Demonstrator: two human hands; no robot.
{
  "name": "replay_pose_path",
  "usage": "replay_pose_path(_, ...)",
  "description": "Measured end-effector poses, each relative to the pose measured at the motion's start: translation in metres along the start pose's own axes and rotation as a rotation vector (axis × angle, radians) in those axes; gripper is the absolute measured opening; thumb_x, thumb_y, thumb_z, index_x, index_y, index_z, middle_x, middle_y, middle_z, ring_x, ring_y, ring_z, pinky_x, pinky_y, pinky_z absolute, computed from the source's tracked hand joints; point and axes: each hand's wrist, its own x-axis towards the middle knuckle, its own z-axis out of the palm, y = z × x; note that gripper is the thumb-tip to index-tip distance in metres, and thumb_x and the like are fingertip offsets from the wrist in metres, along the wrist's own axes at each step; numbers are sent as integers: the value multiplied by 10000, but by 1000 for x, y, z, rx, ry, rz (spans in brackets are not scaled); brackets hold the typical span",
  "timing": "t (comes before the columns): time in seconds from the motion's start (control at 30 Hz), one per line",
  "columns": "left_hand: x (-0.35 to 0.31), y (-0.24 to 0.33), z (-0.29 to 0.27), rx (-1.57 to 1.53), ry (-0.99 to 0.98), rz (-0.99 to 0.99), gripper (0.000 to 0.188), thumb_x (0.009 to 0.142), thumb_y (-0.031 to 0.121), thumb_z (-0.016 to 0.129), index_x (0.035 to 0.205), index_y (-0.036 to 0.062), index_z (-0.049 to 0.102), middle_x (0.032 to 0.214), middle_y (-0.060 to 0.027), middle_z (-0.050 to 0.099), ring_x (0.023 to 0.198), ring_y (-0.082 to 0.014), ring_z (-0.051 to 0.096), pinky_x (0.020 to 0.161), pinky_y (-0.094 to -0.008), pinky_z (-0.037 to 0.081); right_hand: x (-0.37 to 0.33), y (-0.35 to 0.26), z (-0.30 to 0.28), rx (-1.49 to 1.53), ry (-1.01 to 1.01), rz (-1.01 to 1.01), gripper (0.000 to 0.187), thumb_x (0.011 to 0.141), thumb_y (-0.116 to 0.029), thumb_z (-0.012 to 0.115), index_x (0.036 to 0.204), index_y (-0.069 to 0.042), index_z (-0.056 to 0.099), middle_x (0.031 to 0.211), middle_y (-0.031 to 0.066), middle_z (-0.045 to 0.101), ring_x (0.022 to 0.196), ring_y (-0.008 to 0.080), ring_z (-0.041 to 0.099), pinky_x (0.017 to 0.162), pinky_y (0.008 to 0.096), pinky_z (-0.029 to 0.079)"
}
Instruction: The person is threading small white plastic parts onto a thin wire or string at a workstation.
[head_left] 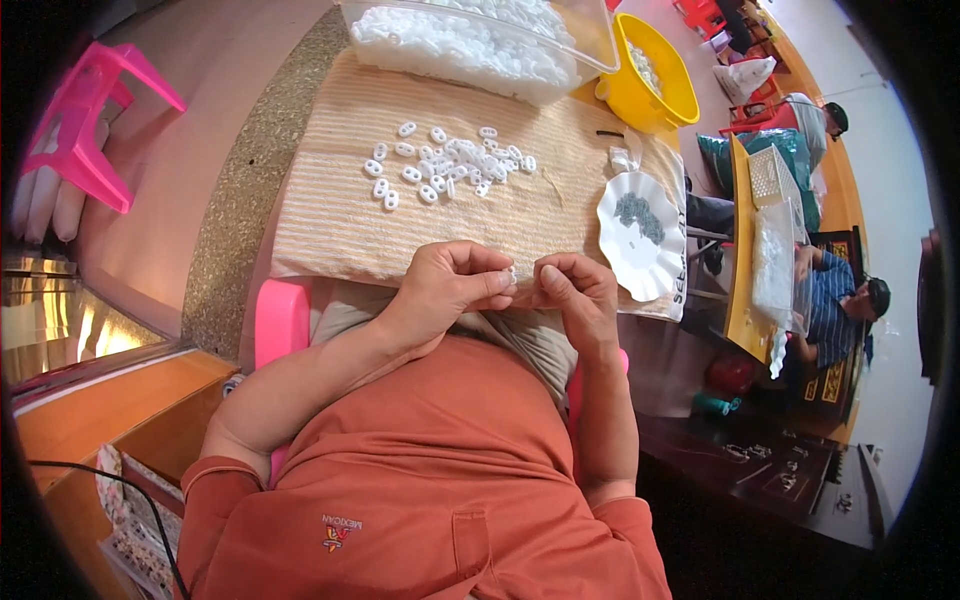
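Above my lap, at the near edge of a striped towel [330,215], my two hands are close together. My left hand [452,283] pinches a small white plastic piece [513,273] between thumb and forefinger. Just beside it, my right hand [577,293] has its thumb and forefinger pressed together; whatever is in them is too small to make out. Farther up the towel lie several loose white oval pieces with two holes each [428,193]. To the right stands a white wavy-rimmed plate [640,277] with a pile of small dark grey-green pieces [638,216].
A clear plastic box [590,50] full of white pieces stands at the far edge, beside a yellow basket [685,95]. A pink stool [85,130] is at far left. On the right, a person in a striped shirt [833,310] sits at another table [740,220].
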Motion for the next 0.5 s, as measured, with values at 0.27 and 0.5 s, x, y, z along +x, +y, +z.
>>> replay_pose_path(0.27, -1, 3, 4, -18, 46, 9, 142, 847, 9, 642, 984, -20, 615, 894, -78, 646, 795, -140, 644, 723, -262, 569, 24, -14, -4, -279, 61, -77, 145, 901, -74, 602, 953, 58, 628, 746, 41, 623, 648, 84, 573, 591, 221, 475)
replay_pose_path(0.5, -2, 5, 3, -37, 55, 8, 133, 839, 5, 648, 967, -16, 615, 892, -78, 646, 804, -145, 648, 737, -268, 568, 83, -25, -5, -845, 163, -273, 161, 846, -76, 634, 976, 17, 654, 730, 108, 641, 617, 146, 618, 586, 275, 480)
